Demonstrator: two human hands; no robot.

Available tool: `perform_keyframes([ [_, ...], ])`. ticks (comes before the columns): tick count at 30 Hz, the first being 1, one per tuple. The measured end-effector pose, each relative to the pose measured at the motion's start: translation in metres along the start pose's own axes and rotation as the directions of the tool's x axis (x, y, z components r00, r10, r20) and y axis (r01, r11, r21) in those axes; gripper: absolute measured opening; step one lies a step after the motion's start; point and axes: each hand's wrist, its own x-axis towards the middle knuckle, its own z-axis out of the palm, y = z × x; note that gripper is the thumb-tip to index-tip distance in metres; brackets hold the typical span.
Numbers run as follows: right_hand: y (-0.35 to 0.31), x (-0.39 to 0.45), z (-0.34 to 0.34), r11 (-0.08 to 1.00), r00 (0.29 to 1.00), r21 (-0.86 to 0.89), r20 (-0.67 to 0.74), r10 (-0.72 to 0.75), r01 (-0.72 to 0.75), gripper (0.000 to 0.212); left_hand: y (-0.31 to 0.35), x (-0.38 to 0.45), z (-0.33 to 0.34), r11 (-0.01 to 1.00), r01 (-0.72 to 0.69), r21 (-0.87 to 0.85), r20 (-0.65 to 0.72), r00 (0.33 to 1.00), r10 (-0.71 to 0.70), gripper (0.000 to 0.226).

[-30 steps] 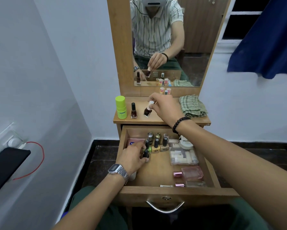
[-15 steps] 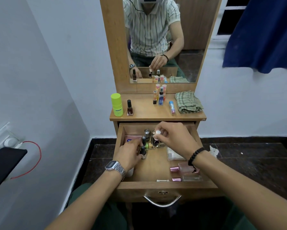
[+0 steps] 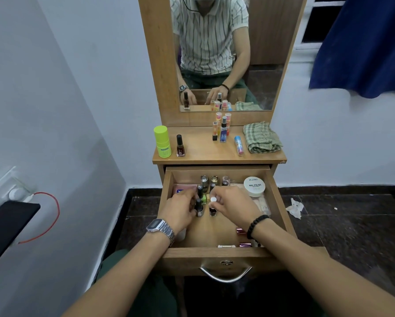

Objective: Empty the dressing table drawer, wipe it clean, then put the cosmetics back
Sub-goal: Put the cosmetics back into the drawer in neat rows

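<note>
The wooden drawer [image 3: 214, 252] is pulled out below the dressing table top [image 3: 201, 154]. Both my hands are inside it. My right hand [image 3: 235, 207] pinches the white cap of a dark nail polish bottle [image 3: 212, 212], which stands on the drawer floor. My left hand [image 3: 180, 209] curls its fingers round a small black-capped bottle [image 3: 199, 210] just to the left of it. Behind them stand several more polish bottles [image 3: 214, 181] and a white nail polish remover tub [image 3: 254, 186]. Pink-capped items [image 3: 244, 244] lie at the drawer's front.
On the table top stand a lime green stick [image 3: 162, 141], a dark nail polish [image 3: 180, 146], some spray bottles [image 3: 222, 130], a lying blue tube [image 3: 239, 145] and a folded checked cloth [image 3: 261, 137]. A crumpled tissue [image 3: 294, 207] lies on the dark floor to the right.
My right hand carried the white-capped bottle from the table top down into the drawer and set it beside the others. My left hand stayed on the black-capped bottle.
</note>
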Motion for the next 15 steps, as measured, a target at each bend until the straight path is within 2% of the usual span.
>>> perform_keyframes([
  [6, -0.004, 0.004, 0.013, 0.997, 1.000, -0.075, 0.009, -0.018, 0.018, 0.014, 0.000, -0.001, -0.001, 1.000, -0.011, 0.003, -0.008, 1.000, 0.011, 0.035],
  [11, -0.004, 0.003, 0.018, 0.998, 1.000, -0.061, 0.009, -0.011, 0.012, 0.014, -0.004, -0.003, 0.001, 1.000, 0.000, 0.002, -0.019, 1.000, 0.000, 0.038],
  [15, -0.001, 0.002, 0.017, 0.997, 1.000, -0.071, -0.005, 0.000, 0.000, 0.018, -0.002, 0.000, 0.000, 0.997, -0.069, -0.042, -0.192, 0.980, 0.060, 0.025],
])
